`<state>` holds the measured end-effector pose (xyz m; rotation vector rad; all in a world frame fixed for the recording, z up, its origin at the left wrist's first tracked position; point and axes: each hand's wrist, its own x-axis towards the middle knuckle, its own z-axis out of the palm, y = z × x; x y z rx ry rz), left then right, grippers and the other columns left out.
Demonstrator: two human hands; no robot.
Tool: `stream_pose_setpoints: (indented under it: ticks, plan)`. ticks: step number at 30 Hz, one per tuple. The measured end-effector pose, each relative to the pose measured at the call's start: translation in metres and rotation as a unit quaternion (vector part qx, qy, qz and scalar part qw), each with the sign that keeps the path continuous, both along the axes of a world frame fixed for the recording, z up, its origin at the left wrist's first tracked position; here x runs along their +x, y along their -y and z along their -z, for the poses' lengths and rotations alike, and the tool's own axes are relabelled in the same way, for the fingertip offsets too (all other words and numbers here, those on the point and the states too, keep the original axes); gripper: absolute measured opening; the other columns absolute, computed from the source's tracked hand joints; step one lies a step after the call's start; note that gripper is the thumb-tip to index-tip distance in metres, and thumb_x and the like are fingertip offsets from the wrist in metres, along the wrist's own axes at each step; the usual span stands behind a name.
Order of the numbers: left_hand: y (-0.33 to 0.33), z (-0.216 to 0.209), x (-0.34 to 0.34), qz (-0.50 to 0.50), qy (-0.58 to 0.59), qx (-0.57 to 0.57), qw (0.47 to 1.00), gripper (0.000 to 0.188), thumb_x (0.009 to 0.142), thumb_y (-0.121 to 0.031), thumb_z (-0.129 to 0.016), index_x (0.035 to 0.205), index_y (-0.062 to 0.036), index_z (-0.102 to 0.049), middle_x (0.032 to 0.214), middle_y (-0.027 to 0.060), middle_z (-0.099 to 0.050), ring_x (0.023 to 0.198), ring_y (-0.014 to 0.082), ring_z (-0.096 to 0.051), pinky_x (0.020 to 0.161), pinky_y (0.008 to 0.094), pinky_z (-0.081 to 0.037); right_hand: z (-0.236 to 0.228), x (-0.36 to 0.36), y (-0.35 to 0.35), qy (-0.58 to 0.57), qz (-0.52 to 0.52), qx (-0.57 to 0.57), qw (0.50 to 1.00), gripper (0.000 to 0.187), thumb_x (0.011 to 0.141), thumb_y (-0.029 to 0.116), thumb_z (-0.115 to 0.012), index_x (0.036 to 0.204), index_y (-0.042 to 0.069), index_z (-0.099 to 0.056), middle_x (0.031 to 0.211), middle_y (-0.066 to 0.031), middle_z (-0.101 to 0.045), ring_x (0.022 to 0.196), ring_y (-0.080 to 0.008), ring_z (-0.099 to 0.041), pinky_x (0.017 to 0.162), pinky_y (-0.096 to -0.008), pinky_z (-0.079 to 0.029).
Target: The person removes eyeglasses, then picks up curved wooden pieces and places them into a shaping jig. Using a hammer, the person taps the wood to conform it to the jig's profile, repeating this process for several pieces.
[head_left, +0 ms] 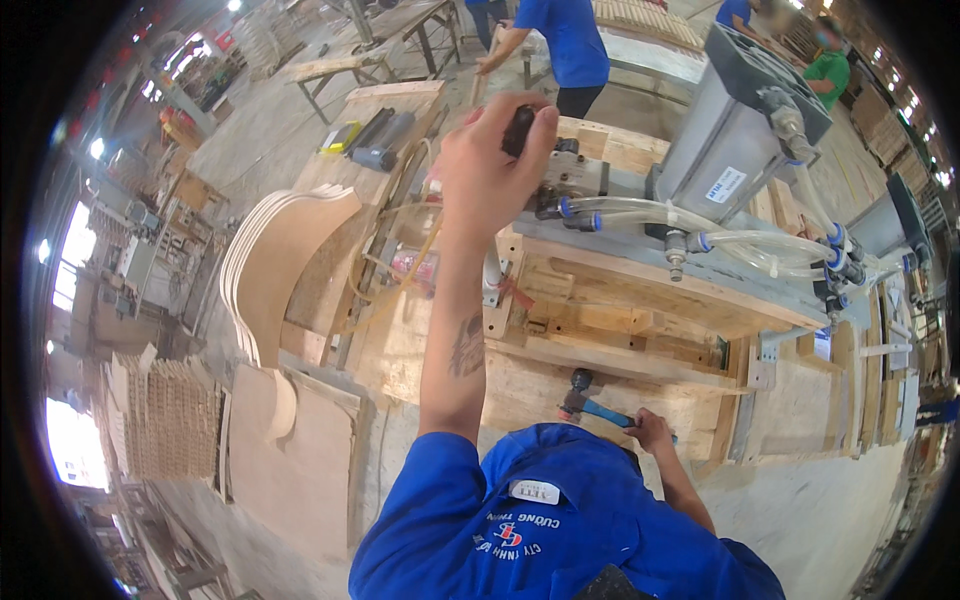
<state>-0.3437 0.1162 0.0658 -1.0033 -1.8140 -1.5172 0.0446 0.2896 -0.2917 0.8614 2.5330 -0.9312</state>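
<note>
Head view: the person's left hand [492,165] is raised at the upper middle, its fingers closed around a black rounded knob [518,132]; the part below the knob is hidden by the hand. Right hand [651,431], at the lower middle, is clenched around the handle of a hammer with a blue shaft and a dark head [604,411]. The hammer lies between the person's blue cloth work shirt [430,515] and the pale wooden box-shaped frame [640,368], its head pointing to the left. Contact between hammer head and any surface cannot be determined.

Just to the right of the left hand is a grey metal valve block [585,178]. Further right, a large grey pneumatic cylinder [712,150] stands tilted in view above the frame, with clear plastic tubes [765,250] joined by blue-collared fittings. To the left of the left forearm, several curved tan plywood panels [275,255] are nested together. Below these lies a flat tan board [290,470], beside a stack of thin wooden strips [165,420]. Beyond the bench, a co-worker in a blue shirt [575,45] is standing.
</note>
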Motion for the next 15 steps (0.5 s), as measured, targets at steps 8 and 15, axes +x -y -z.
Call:
stream_pose_setpoints:
  ticks: [8,15]
  plan:
    - [0.0049,0.0020,0.0000,-0.017,-0.007,-0.053,0.998,0.015,0.096,-0.019,-0.063,0.100,-0.0054,-0.069,0.071,0.0059,-0.072,0.065,0.0105,-0.069,0.060,0.0251,-0.051,-0.0019,0.0013,-0.0010,0.016,0.009,-0.018,1.000,0.040,0.073,0.034,-0.084,0.082,0.008,-0.056,0.072,-0.0113,-0.063,0.073,-0.0298,-0.064,0.067,-0.0418,-0.048]
    - [0.0030,0.0019,0.0000,-0.009,-0.007,-0.019,1.000,0.012,0.093,-0.021,-0.066,0.094,-0.0088,-0.068,0.065,0.0065,-0.068,0.059,0.0224,-0.067,0.083,0.0386,-0.050,-0.0007,-0.0031,-0.0039,0.030,-0.024,0.007,0.999,0.042,0.073,0.036,-0.085,0.081,0.006,-0.056,0.076,-0.0142,-0.065,0.077,-0.0341,-0.065,0.069,-0.0431,-0.049]
